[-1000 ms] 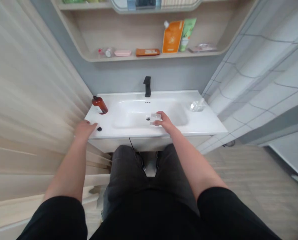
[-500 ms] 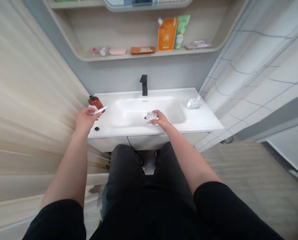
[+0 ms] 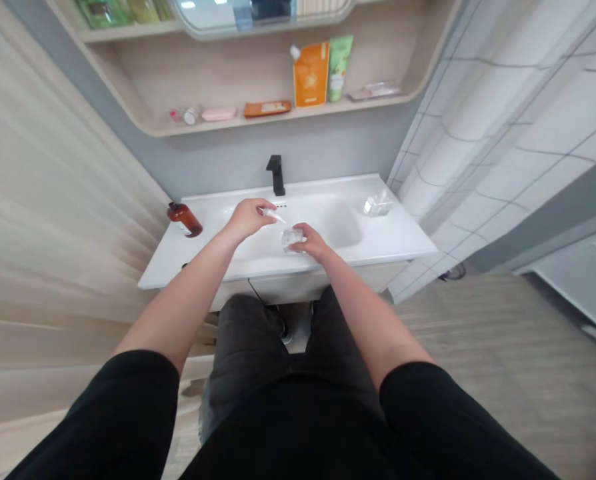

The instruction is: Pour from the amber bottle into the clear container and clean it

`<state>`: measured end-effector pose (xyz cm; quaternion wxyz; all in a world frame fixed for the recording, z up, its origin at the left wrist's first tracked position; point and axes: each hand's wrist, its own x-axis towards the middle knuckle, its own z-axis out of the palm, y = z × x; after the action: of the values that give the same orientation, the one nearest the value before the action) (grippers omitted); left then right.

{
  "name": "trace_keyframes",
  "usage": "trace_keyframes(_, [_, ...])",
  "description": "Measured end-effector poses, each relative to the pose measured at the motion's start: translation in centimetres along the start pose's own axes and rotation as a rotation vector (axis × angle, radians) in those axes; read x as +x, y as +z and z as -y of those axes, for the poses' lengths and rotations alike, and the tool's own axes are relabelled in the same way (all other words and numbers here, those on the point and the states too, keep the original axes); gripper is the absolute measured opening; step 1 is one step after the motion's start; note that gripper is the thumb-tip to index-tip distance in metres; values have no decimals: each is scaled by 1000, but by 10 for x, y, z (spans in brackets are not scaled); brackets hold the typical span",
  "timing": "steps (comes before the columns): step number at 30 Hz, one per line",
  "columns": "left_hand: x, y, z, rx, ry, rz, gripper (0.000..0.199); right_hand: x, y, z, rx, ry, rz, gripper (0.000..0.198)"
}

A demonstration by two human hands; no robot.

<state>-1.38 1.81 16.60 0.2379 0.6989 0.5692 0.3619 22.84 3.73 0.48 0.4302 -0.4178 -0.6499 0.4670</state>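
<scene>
Over the sink [image 3: 345, 223], my left hand [image 3: 251, 217] pinches a slim white tapered item [image 3: 277, 215] whose kind I cannot make out; its thin tip slants down to the right. Just below that tip, a small clear container [image 3: 291, 239], glass or plastic, is gripped in the fingers of my right hand [image 3: 312, 244]. A small gap separates the tip from the container. What is inside the container is too small to tell. The black faucet [image 3: 277, 175] rises behind both hands.
A brown bottle [image 3: 185, 220] stands at the counter's left, and a clear box-like item [image 3: 378, 203] at its right. Above, the shelf [image 3: 218, 127] carries an orange pouch [image 3: 311, 75], a green tube [image 3: 339, 70] and a pink case [image 3: 219, 114]. A curtain [image 3: 43, 200] hangs at left.
My left hand has moved right with the white item, from beside the brown bottle to over the sink near the clear container. My right hand keeps its grip. The view has shifted slightly.
</scene>
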Motion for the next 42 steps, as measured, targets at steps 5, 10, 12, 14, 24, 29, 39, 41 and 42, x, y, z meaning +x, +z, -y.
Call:
trace_keyframes(5, [9, 1, -10, 191, 11, 123, 38, -2, 0, 5, 5, 26, -7, 74])
trace_keyframes(10, [14, 18, -17, 375, 99, 241, 37, -2, 0, 8, -27, 6, 18, 74])
trace_keyframes(12, [14, 30, -18, 421, 136, 291, 35, -2, 0, 8, -40, -8, 19, 74])
trace_keyframes(14, [14, 44, -19, 458, 157, 328, 27, -2, 1, 8, -41, -9, 11, 74])
trace_keyframes(24, [-2, 63, -16, 626, 221, 312, 37, -1, 0, 10, -22, 17, 10, 74])
trace_keyframes(29, [-4, 69, -21, 743, 253, 308, 37, -1, 0, 13, -52, 18, 6, 73])
trace_keyframes(39, [12, 59, -22, 469, 370, 480, 42, -1, 2, 13, 82, 77, -14, 75])
trace_keyframes(41, [10, 58, -21, 528, 310, 396, 40, -2, 2, 14, 68, 65, -31, 75])
trace_keyframes(42, [9, 59, -20, 565, 271, 346, 40, -3, 2, 14, 64, 57, -35, 74])
